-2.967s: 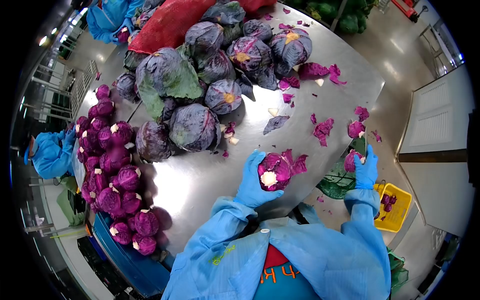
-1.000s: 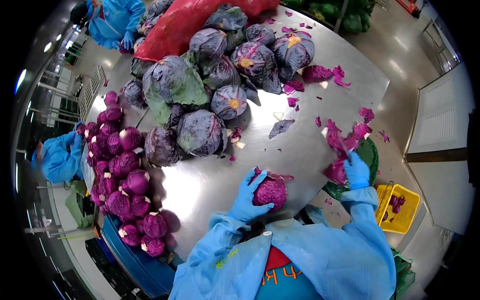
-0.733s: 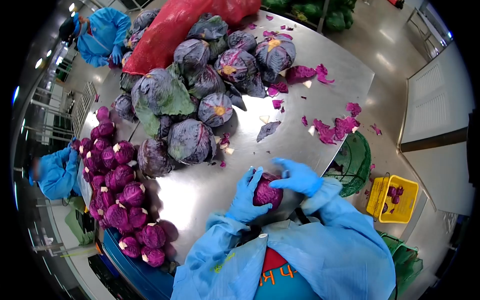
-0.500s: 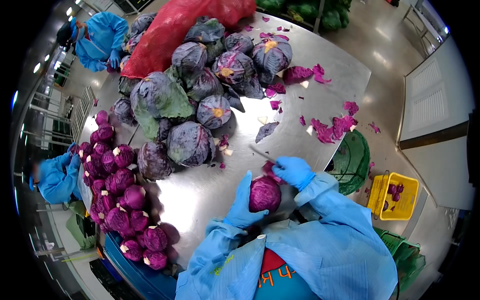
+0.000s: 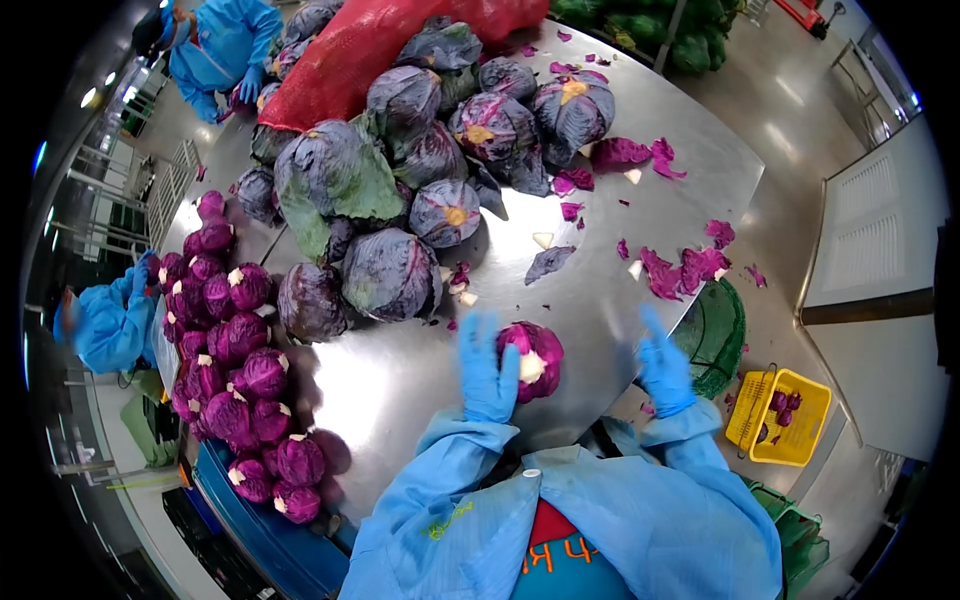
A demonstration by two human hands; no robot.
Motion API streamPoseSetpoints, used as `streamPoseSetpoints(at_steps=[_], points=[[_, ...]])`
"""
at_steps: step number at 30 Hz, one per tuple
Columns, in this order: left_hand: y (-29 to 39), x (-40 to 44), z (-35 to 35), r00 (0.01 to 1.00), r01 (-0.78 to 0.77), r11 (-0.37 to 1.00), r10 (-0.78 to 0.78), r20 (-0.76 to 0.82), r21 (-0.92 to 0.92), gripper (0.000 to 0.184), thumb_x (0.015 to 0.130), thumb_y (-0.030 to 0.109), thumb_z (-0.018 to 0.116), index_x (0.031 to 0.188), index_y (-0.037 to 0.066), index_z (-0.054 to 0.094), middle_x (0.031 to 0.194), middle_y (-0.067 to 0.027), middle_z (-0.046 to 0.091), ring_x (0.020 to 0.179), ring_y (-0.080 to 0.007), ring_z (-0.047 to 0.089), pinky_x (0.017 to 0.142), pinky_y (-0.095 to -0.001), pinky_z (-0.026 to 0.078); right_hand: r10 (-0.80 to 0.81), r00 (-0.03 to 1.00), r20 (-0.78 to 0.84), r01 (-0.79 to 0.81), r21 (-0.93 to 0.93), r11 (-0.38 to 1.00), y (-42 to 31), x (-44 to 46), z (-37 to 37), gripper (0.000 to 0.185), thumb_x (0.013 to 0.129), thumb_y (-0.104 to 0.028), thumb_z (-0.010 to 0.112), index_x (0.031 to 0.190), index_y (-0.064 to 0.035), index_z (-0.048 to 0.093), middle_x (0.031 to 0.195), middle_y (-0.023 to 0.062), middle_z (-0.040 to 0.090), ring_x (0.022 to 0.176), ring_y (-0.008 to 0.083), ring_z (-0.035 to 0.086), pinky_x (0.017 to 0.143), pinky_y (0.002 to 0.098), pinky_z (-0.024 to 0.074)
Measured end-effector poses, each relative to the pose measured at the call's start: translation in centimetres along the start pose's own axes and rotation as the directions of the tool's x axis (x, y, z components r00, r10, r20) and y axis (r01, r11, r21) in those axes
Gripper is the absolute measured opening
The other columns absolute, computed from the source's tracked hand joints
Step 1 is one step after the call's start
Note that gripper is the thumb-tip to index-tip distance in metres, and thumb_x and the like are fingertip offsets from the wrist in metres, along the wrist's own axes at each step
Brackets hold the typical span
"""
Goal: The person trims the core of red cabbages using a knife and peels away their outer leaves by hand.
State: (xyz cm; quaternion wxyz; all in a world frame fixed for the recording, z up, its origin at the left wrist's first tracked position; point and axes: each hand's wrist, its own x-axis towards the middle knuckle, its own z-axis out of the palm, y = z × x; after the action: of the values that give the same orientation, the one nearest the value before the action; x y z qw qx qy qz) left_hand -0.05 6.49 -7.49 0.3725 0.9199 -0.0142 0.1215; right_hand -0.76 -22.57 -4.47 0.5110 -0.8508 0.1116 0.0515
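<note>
A trimmed red cabbage point(image 5: 532, 362) sits on the steel table in front of me, its pale cut stem facing up and toward me. My left hand point(image 5: 488, 375), in a blue glove, is beside its left side with the fingers stretched upward; they are slightly blurred. Out to the right, at the table edge near the green mesh basket point(image 5: 712, 335), is my gloved right hand point(image 5: 665, 370). Motion smears its fingers, and I cannot make out a knife or anything else in it.
Trimmed red cabbages point(image 5: 228, 412) are piled at the left. Untrimmed cabbages point(image 5: 390, 275) and a red mesh sack point(image 5: 350, 65) lie farther back. Purple leaf scraps point(image 5: 685, 270) litter the right side of the steel table point(image 5: 400, 400). A yellow crate point(image 5: 790, 415) stands on the floor. Two co-workers are at left.
My right hand has moved right, away from the cabbage; the knife and loose leaf seen there before are no longer distinct. The cabbage has turned, showing its cut stem, and my left-hand fingers have straightened.
</note>
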Motion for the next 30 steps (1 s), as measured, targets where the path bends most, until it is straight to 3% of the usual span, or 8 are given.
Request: streamPoseSetpoints(at_steps=[2, 4, 7, 10, 18, 25, 29, 30], points=[[2.1, 1.2, -0.8, 0.979, -0.053, 0.998, 0.056, 0.194, -0.018, 0.088, 0.076, 0.043, 0.077, 0.143, 0.002, 0.036, 0.141, -0.0286, 0.036, 0.130, -0.0414, 0.038, 0.107, -0.0477, 0.035, 0.087, 0.986, 0.140, -0.054, -0.226, 0.973, 1.1, -0.6, 3.5, 0.035, 0.100, -0.040, 0.049, 0.120, -0.0135, 0.060, 0.079, 0.0141, 0.068, 0.072, 0.0289, 0.067, 0.069, 0.0394, 0.0526], [4.0, 1.8, -1.7, 0.947, -0.046, 0.999, 0.045, 0.317, -0.002, 0.096, 0.070, 0.042, 0.081, 0.144, 0.003, 0.034, 0.142, -0.0263, 0.036, 0.130, -0.0406, 0.038, 0.108, -0.0471, 0.035, 0.167, 0.938, 0.304, -0.133, -0.130, 0.983, -1.4, -1.6, 4.5, 0.040, 0.099, -0.047, 0.046, 0.098, -0.0106, 0.063, 0.076, 0.0142, 0.068, 0.072, 0.0356, 0.067, 0.067, 0.0440, 0.0522], [4.3, 1.6, -1.5, 0.938, 0.024, 0.999, -0.033, 0.346, 0.032, 0.111, 0.056, 0.047, 0.088, 0.142, 0.003, 0.032, 0.138, -0.0265, 0.039, 0.127, -0.0436, 0.039, 0.105, -0.0485, 0.036, -0.004, 0.962, 0.272, 0.009, -0.017, 1.000, -1.7, -2.6, 5.7, 0.043, 0.097, -0.049, 0.049, 0.089, -0.0095, 0.063, 0.074, 0.0160, 0.066, 0.068, 0.0394, 0.064, 0.063, 0.0463, 0.0504], [4.4, 1.4, -1.0, 0.941, 0.136, 0.991, -0.135, 0.311, 0.016, 0.110, 0.054, 0.048, 0.089, 0.138, 0.001, 0.035, 0.135, -0.0277, 0.039, 0.126, -0.0434, 0.039, 0.105, -0.0481, 0.036, -0.150, 0.948, 0.281, 0.204, -0.177, 0.963, -2.2, -2.8, 5.9, 0.045, 0.097, -0.050, 0.049, 0.086, -0.0088, 0.061, 0.072, 0.0181, 0.062, 0.068, 0.0408, 0.061, 0.062, 0.0483, 0.0483], [4.3, 1.5, -0.8, 0.922, 0.081, 0.988, -0.125, 0.366, 0.133, 0.125, 0.052, 0.053, 0.088, 0.144, -0.005, 0.026, 0.140, -0.0301, 0.035, 0.131, -0.0444, 0.035, 0.109, -0.0488, 0.031, -0.219, 0.875, 0.432, 0.331, -0.203, 0.922, -1.2, 0.4, 6.5, 0.045, 0.094, -0.052, 0.051, 0.080, -0.0103, 0.061, 0.073, 0.0172, 0.062, 0.069, 0.0404, 0.060, 0.062, 0.0491, 0.0473], [6.4, 2.0, -0.3, 0.906, 0.166, 0.959, -0.240, 0.347, 0.230, 0.127, 0.052, 0.053, 0.088, 0.142, -0.009, 0.025, 0.139, -0.0321, 0.036, 0.127, -0.0447, 0.039, 0.107, -0.0489, 0.034, -0.155, 0.784, 0.601, 0.306, -0.157, 0.939, -1.1, 4.2, 5.9, 0.050, 0.096, -0.053, 0.044, 0.080, -0.0101, 0.064, 0.075, 0.0189, 0.064, 0.071, 0.0422, 0.060, 0.066, 0.0494, 0.0486], [6.8, 2.1, 0.4, 0.920, 0.206, 0.949, -0.271, 0.284, 0.237, 0.126, 0.052, 0.052, 0.089, 0.140, -0.011, 0.026, 0.134, -0.0313, 0.040, 0.123, -0.0443, 0.043, 0.103, -0.0490, 0.037, -0.089, 0.807, 0.583, 0.257, -0.211, 0.943, -2.9, 4.3, 5.9, 0.050, 0.097, -0.053, 0.043, 0.081, -0.0108, 0.065, 0.074, 0.0183, 0.064, 0.072, 0.0415, 0.061, 0.069, 0.0492, 0.0493], [7.2, 2.3, 0.3, 0.873, 0.257, 0.931, -0.338, 0.352, 0.258, 0.126, 0.055, 0.053, 0.087, 0.144, -0.008, 0.021, 0.143, -0.0315, 0.033, 0.132, -0.0456, 0.034, 0.110, -0.0491, 0.032, -0.055, 0.817, 0.574, 0.232, -0.240, 0.943, -3.4, 4.0, 5.9, 0.050, 0.097, -0.053, 0.043, 0.081, -0.0105, 0.065, 0.074, 0.0180, 0.064, 0.072, 0.0412, 0.061, 0.068, 0.0496, 0.0490]])
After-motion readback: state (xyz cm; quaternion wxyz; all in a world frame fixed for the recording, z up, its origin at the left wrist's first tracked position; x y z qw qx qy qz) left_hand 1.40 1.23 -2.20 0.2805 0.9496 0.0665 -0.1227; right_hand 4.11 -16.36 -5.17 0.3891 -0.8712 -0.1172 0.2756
